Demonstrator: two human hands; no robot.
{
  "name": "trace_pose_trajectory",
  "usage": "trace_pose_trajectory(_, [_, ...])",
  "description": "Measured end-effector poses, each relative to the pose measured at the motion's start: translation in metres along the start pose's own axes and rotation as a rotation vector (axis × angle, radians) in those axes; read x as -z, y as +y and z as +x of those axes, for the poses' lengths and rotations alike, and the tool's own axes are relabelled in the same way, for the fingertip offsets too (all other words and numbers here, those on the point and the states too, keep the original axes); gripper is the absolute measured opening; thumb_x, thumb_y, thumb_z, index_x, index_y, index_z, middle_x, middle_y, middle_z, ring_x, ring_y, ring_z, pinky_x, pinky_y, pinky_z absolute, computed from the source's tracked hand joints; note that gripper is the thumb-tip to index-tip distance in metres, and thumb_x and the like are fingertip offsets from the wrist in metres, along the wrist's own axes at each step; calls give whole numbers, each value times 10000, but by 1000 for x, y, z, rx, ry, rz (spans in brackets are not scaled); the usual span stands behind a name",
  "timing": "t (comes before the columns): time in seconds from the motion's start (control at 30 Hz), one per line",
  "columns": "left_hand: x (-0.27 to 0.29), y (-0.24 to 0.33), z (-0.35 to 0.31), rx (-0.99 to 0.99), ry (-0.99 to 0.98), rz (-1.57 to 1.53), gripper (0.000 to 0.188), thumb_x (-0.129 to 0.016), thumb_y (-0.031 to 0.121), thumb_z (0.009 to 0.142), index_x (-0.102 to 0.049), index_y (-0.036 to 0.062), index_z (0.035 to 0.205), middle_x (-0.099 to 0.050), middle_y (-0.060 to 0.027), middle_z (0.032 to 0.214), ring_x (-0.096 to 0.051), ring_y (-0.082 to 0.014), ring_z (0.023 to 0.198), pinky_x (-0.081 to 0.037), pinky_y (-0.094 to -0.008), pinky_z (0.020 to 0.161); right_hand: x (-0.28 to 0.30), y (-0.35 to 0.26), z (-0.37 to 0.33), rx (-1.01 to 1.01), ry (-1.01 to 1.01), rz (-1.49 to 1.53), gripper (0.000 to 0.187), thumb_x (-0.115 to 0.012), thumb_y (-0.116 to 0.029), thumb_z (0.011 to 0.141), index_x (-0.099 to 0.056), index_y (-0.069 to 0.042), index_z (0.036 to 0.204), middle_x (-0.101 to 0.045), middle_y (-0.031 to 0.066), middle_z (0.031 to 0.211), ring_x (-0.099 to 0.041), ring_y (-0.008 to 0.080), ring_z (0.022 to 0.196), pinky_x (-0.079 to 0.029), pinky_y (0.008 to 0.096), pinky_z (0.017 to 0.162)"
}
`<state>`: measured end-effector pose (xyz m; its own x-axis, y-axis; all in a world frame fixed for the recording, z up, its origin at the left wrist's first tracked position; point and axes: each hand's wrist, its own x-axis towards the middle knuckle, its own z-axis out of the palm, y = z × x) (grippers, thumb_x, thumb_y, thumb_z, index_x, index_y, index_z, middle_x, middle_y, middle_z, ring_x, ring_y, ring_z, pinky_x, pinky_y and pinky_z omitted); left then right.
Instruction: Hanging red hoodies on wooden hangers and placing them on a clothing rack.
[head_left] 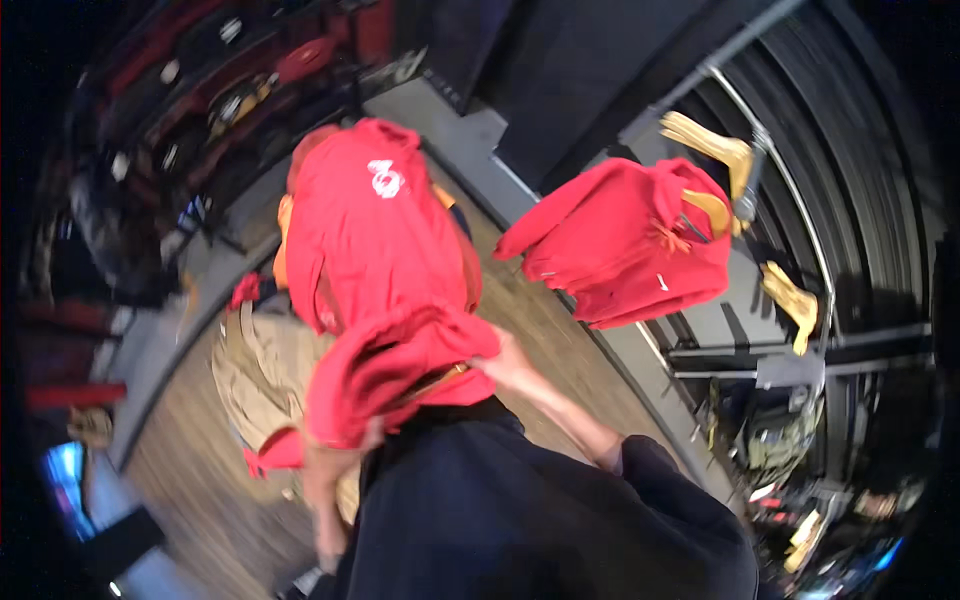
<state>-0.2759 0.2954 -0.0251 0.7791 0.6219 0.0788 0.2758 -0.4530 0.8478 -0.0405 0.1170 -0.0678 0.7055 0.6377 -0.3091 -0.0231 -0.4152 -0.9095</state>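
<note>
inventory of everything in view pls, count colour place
red cloth: count unclear, red with white print, centre
orange cloth: count unclear, orange, left of red cloth
tan cloth: count unclear, tan, left of centre
hanging garment: one, red, right of centre
hangers: several, tan, right side
rails: several, grey, right side
floor: one, brown, around the cloth
screen: one, blue-lit, lower left
blurred goods: several, mixed, both sides
dark top: one, black, lower centre
left hand: one, bare, blurred, at red cloth's lower left
right hand: one, bare, red cloth's right edge
</note>
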Motion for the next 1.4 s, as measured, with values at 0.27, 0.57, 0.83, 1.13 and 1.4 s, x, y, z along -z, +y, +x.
trace_pose_trajectory(0.27, [-28,30,70,-165,-155,-127,342,-854,193,644,-712,-5,884,-724,-107,811,-712,-225,749,-555,-334,741,44,-8,-81,305,-307,-418,980,-817,-510,706,-388,37,1397,-460,249,1369,-438,360,1298,-367,429,1090])
trace_pose_trajectory(0.57, [-92,55,96,-99,-364,26,824,-901,328,591,-529,-48,1223,-598,-178,1158,-602,-289,1041,-469,-389,949,49,55,-112,-3,-122,-687,559,-687,-237,754,-513,32,1213,-549,242,1241,-545,433,1100,-453,482,935])
trace_pose_trajectory(0.83, [-188,155,151,-534,-589,272,651,-840,549,595,-623,-30,802,-583,-231,671,-601,-412,665,-449,-462,592,184,103,-112,190,557,-535,368,-783,-386,637,-637,-51,675,-612,175,618,-640,367,611,-485,447,555])
trace_pose_trajectory(1.13, [-355,231,210,-707,-604,326,465,-721,416,801,-607,-1,974,-628,-214,845,-599,-410,854,-454,-488,749,354,148,-98,272,796,-476,226,-789,-214,634,-664,-93,778,-639,136,647,-634,361,615,-500,436,589])
trace_pose_trajectory(1.4, [-501,288,317,-1028,-481,232,314,-675,286,826,-569,12,936,-614,-196,910,-574,-388,893,-440,-476,785,492,168,-23,205,965,-533,194,-734,-209,675,-675,-97,822,-631,166,656,-628,383,636,-476,486,569])
